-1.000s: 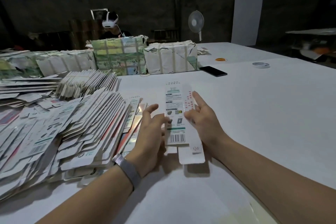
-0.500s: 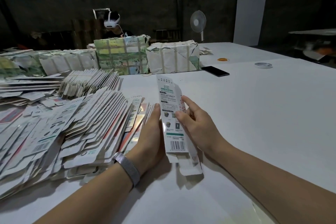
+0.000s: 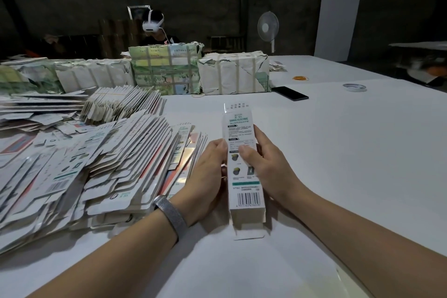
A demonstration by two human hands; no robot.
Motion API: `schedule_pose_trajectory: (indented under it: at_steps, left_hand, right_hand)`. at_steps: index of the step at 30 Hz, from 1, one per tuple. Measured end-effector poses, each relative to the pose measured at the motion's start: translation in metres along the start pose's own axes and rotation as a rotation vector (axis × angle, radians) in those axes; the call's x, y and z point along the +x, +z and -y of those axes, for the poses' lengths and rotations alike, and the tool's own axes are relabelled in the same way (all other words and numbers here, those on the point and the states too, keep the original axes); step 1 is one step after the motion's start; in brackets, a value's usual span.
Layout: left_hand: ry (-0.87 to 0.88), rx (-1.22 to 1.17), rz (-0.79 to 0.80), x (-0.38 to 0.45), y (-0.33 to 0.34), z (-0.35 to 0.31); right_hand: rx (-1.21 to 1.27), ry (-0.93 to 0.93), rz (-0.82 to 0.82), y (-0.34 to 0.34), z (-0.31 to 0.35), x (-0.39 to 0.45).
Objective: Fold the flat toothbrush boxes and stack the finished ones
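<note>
You are holding one toothbrush box (image 3: pixel 244 164) just above the white worktop (image 3: pixel 350 152), squared up into a tube. Your left hand (image 3: pixel 208 176) is cupping its left wall, fingers curled round the edge. Your right hand (image 3: pixel 263 164) is gripping the right wall, thumb lying across the printed face and fingers wrapped behind. Both hands are closed on the box, near its middle.

The box's long axis is running away from you, almost straight, leaning a touch leftward at the far end. The barcode end is facing you with its mouth open, and a tuck flap (image 3: pixel 249 233) is hanging out below it. The far end is carrying another flap, standing up; in this dim light I cannot tell whether that end is closed.

From here, the thumb pressing on the broad face is likely to be the risk: too much squeeze and the tube is going to bow or collapse back flat along its creases. If you are shifting one hand to the near flap, the single remaining grip may be letting the box twist. Forcing the flap in crooked could crumple it. The heap of flat boxes (image 3: pixel 96 169) is lying just beside your left wrist, and a wide elbow swing could be sending the loose sheets sliding.
</note>
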State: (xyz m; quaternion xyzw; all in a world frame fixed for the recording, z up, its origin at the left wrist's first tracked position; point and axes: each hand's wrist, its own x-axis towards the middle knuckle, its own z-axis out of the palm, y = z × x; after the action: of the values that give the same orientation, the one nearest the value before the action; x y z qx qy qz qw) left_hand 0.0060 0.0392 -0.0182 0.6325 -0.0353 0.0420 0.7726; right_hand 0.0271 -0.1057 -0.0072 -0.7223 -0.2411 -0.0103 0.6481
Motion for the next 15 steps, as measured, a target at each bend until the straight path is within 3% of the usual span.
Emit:
schedule_pose_trajectory:
  at_steps: [8, 15]
  left_hand:
    - [-0.033, -0.003, 0.055, -0.0024, -0.0031, -0.0032]
    - [0.009, -0.082, 0.085, -0.0036, -0.0028, -0.0069]
  right_hand:
    - [0.218, 0.034, 0.055, -0.0035, 0.0011, 0.0008]
    - [0.258, 0.071, 0.047, -0.0059, 0.0032, 0.0009]
